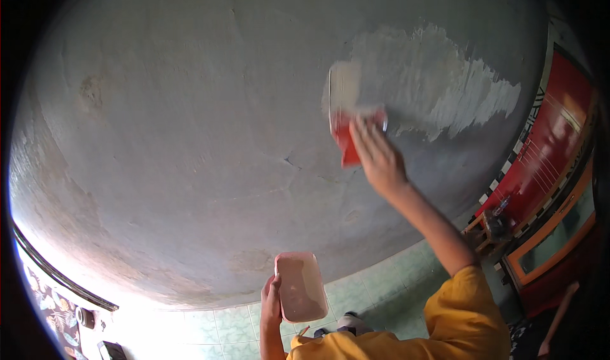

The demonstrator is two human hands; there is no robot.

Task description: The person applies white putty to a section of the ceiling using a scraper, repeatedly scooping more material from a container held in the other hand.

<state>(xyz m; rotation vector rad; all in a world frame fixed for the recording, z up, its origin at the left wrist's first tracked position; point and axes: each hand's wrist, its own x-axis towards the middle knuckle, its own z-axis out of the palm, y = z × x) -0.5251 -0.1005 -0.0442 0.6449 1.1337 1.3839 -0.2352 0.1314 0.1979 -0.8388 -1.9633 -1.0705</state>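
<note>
My right hand [383,160] reaches up to the grey wall [190,131], its fingers stretched along a red putty spreader [347,149] pressed to the surface. A pale strip of wet filler [346,83] runs straight up from the spreader's edge. To its right spreads a lighter, ragged-edged patch of filler [413,74]. Low in front of me, my left hand [271,299] grips the left side of a pink rectangular tub [296,256]. Pale filler lies inside the tub. The thumb rests by its rim, and the other fingers are mostly hidden.
Below the wall lies a green tiled floor [375,290]. At the right are a red panel [546,137] with a checkered border, an orange wooden frame [556,236] and a small stand holding dark items [492,225]. Another person's arm [560,319] shows at lower right. Patterned fabric [54,303] hangs at lower left.
</note>
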